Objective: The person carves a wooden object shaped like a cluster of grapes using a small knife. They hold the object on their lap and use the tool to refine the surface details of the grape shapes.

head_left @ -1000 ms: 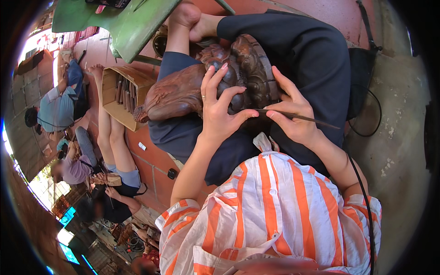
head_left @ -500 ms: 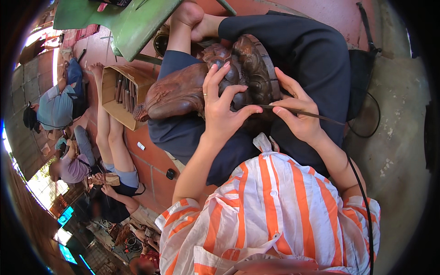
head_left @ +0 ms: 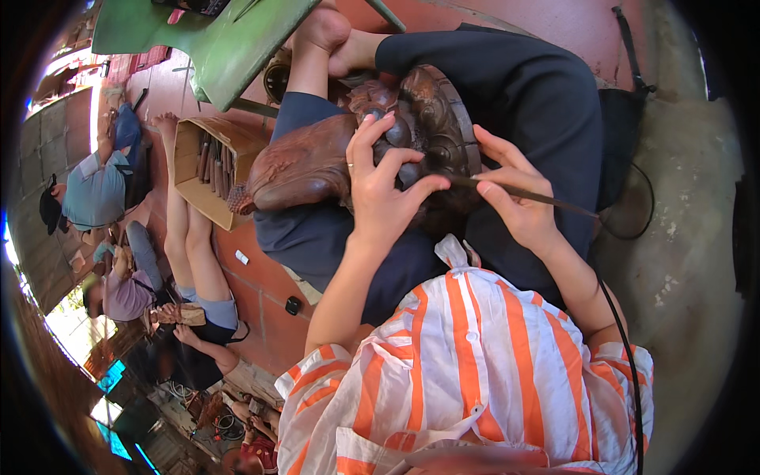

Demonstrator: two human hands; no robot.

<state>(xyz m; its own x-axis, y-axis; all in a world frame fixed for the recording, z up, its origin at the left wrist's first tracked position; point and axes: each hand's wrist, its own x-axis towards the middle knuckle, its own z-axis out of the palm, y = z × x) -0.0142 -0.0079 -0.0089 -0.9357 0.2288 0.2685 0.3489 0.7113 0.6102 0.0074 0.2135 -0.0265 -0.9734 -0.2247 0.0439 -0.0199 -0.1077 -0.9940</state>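
Observation:
A dark brown carved wooden figure (head_left: pixel 301 165) with a rounded, ridged base lies across my lap. My left hand (head_left: pixel 382 198) grips its middle, fingers curled over the rounded carving, and my left thumb presses at the tip of a slim, dark, flat file-like tool (head_left: pixel 566 207). Between thumb and fingers, my right hand (head_left: pixel 518 198) is closed on that tool, whose long end points out to the right. My right fingertips lie close to the base's rim. The tool's working tip is hidden near my left thumb.
A cardboard box (head_left: pixel 190 178) of slender tools stands at left, near another person's bare legs. Beyond my feet is a green chair (head_left: pixel 237 47). Several people sit at far left. A small black object (head_left: pixel 293 305) lies on the red tiles; a black cable (head_left: pixel 620 332) runs down my right side.
The tool has turned slightly in my right hand and shows a broader face. Its tip has shifted a little by my left thumb. Both hands keep their holds.

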